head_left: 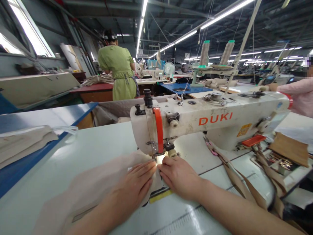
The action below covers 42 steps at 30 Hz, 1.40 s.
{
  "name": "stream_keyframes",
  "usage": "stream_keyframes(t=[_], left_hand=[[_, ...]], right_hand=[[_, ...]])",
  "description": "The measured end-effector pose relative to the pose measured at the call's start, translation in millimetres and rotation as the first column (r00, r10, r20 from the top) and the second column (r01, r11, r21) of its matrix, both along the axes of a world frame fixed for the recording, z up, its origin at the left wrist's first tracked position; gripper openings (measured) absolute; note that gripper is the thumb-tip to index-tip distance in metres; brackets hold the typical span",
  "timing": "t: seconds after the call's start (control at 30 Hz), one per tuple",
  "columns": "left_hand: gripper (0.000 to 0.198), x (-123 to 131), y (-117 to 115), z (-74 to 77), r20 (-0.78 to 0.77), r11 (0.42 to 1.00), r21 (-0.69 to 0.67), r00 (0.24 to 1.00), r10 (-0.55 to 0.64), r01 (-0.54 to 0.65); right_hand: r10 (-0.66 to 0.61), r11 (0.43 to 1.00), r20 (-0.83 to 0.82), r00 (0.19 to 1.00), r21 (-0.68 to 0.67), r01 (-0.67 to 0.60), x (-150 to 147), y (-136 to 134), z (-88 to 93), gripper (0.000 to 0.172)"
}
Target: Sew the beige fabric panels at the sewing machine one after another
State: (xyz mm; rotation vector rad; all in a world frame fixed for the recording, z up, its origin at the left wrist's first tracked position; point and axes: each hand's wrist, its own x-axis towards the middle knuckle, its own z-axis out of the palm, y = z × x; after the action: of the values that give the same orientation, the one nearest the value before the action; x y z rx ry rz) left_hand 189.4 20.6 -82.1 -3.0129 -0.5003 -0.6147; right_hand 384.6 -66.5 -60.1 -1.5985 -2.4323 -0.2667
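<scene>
A pale, thin piece of fabric (102, 173) lies on the sewing table (107, 137), its edge running to the needle area of a white sewing machine (188, 120) marked DUKI. My left hand (138, 181) rests flat on this fabric, fingers stretched toward the lit presser foot (155, 157). Just right of the foot, my right hand (179, 176) is closed, thumb and fingers pinched together close to the left fingertips. Whatever sits between those fingers is hidden. An orange guard (158, 130) covers part of the machine head above both hands.
Pink-handled snips (212, 149) and tan fabric strips (234, 173) lie to the right, near a tray (266, 166) of small metal pieces. Folded cloth (26, 140) sits on a blue-edged table at left. A co-worker in green (116, 68) stands behind; another person's pink sleeve (295, 88) shows at right.
</scene>
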Motion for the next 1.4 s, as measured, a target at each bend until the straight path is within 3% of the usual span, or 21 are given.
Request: stream_keyframes(t=[0.37, 0.7, 0.83, 1.07, 1.17, 1.27, 1.33, 1.4], left_hand=[[0.041, 0, 1, -0.1, -0.032, 0.997, -0.077, 0.999, 0.013, -0.015], [0.038, 5, 21, -0.2, -0.024, 0.987, -0.148, 0.998, 0.056, -0.058], [0.038, 2, 21, 0.5, -0.008, 0.992, -0.117, 0.999, 0.034, -0.035], [0.046, -48, -28, 15.3, -0.228, 0.993, -0.065, 0.970, 0.084, -0.101], [0.056, -69, -52, 27.6, -0.137, 0.978, 0.013, 0.968, 0.209, -0.210], [0.073, -98, -70, 36.0, -0.016, 0.910, 0.026, 0.910, 0.415, -0.415], [0.095, -123, -80, 33.6, -0.133, 0.874, -0.063, 0.872, 0.472, -0.482], [0.110, -147, -90, 23.1, -0.356, 0.847, -0.167, 0.832, 0.426, -0.505]], right_hand=[[-0.013, 1.000, -0.047, 0.999, -0.023, 0.012, 0, -2, -1.3, 0.016], [-0.051, 0.998, -0.110, 0.993, -0.039, 0.047, -1, -2, -2.3, 0.017], [-0.048, 0.998, -0.119, 0.992, -0.033, 0.044, 0, -4, -1.6, 0.017], [0.089, 0.994, -0.282, 0.955, 0.088, -0.067, 3, -12, -15.0, 0.022], [0.156, 0.983, -0.316, 0.936, 0.138, -0.117, 5, -12, -20.9, 0.026], [0.183, 0.978, -0.307, 0.934, 0.150, -0.142, 6, -16, -21.8, 0.028], [0.181, 0.979, -0.307, 0.934, 0.150, -0.141, 5, -19, -21.9, 0.029], [0.152, 0.985, -0.316, 0.937, 0.131, -0.116, 5, -21, -24.2, 0.030]])
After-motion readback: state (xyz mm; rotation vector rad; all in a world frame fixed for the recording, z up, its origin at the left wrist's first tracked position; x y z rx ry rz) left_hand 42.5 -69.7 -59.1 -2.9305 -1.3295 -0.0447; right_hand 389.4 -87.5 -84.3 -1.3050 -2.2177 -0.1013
